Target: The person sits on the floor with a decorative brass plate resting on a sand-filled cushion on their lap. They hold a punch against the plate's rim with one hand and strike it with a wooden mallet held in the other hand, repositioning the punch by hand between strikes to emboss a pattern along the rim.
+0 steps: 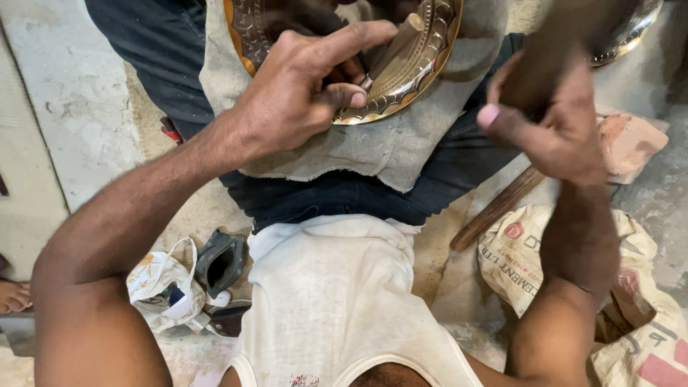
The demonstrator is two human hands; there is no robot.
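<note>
A: Head view, quick. Brass plate (401, 79) lies on the grey cloth (373, 150) over the lap, embossed rim showing.
B: Left hand (301, 93)?
A: On the plate's near edge, fingers pinching a short metal punch (394, 50) against it.
B: Right hand (552, 122)?
A: Right of the plate, fist closed round something dark; can't tell what. Wooden stick (498, 208) and printed sack (530, 265) below that hand.

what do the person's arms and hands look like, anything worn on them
Both arms are bare from shoulder to fingertip: no sleeves, gloves, watch or rings visible. The left hand and right hand are uncovered, and the right thumbnail looks pale pink. A sleeveless white undershirt leaves the shoulders free.
</note>
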